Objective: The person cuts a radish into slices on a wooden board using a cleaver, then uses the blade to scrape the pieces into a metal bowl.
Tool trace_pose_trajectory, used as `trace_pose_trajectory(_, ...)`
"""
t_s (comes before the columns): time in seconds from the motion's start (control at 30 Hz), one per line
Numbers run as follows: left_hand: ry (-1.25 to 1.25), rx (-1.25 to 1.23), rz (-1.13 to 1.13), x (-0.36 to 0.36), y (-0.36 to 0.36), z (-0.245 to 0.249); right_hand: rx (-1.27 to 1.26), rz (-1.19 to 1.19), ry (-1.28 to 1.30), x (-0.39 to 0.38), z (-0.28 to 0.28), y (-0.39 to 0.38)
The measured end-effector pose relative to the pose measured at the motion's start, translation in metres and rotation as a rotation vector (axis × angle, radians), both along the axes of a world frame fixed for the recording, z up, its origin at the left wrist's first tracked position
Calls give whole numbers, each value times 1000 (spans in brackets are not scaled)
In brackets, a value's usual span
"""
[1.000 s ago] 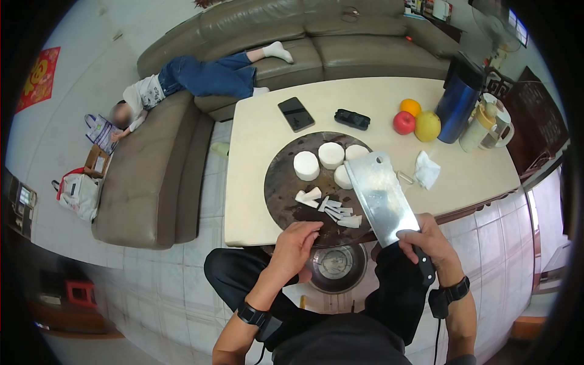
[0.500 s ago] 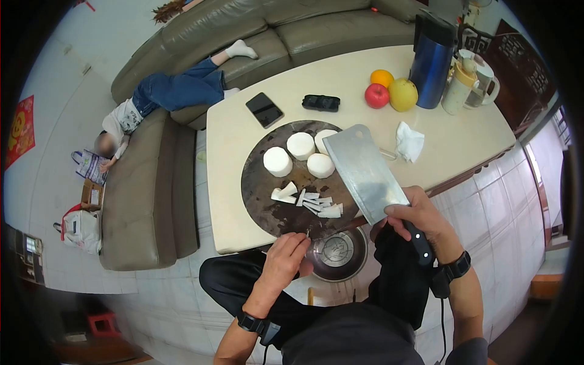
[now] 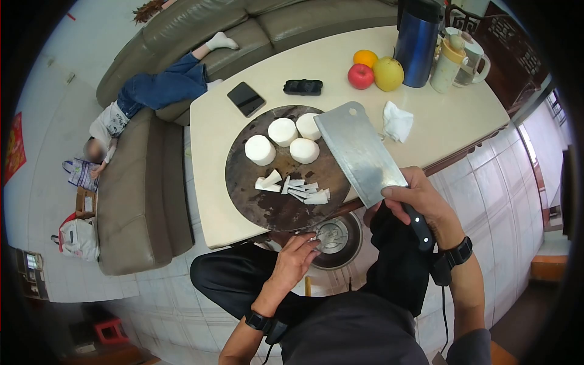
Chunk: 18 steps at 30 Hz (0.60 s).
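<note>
Four white chunks and some thin strips are set on the dark round board. Over its right edge a cleaver is held, gripped by the right hand. Near a metal basin the left hand is bunched; anything pinched cannot be made out.

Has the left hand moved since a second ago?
Yes: judged against the round board, the left hand has drawn back off its near edge, fingertips now over the metal bowl.
</note>
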<state>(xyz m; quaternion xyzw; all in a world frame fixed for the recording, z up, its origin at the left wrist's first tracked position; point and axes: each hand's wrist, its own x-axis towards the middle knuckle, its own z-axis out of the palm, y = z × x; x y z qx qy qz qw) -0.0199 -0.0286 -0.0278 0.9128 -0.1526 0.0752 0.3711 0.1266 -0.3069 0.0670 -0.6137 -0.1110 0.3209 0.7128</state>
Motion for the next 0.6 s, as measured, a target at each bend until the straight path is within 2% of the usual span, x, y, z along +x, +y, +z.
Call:
trace_pose_trajectory(0.17, -18, -27, 17, 3, 1, -5, 0, -20, 19, -2, 4, -1)
trace_pose_trajectory(0.6, 155, -86, 4, 6, -7, -13, 8, -42, 21, -2, 1, -7)
